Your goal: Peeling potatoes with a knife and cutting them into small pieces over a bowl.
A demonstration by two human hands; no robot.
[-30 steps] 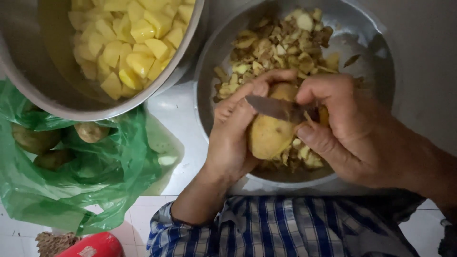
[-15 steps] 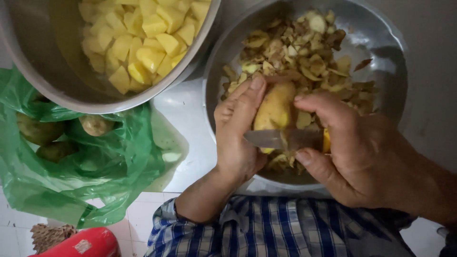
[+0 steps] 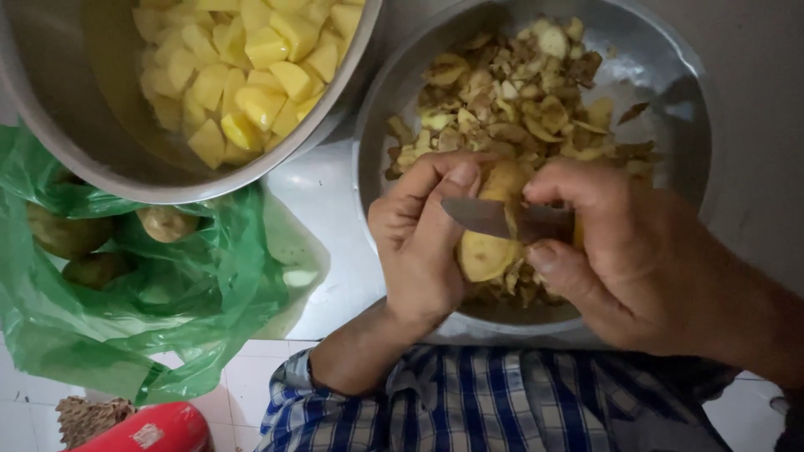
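My left hand (image 3: 423, 243) grips a partly peeled yellow potato (image 3: 490, 247) over a wide metal bowl (image 3: 670, 75) full of brown and yellow peelings (image 3: 511, 100). My right hand (image 3: 624, 255) holds a knife (image 3: 490, 218), its blade laid across the potato with the tip pointing left. The handle is hidden in my fist. A metal pot (image 3: 75, 125) at the upper left holds cut yellow potato chunks (image 3: 247, 63) in water.
A green plastic bag (image 3: 167, 310) lies at the left with a few unpeeled potatoes (image 3: 67, 234) inside. A red object (image 3: 146, 431) and a woven brown thing (image 3: 88, 418) sit at the bottom left on white tiles. My blue checked sleeve (image 3: 469, 402) fills the bottom.
The potato has turned in my left hand and the knife has slid down across it, from near its top to its middle. The view has shifted slightly.
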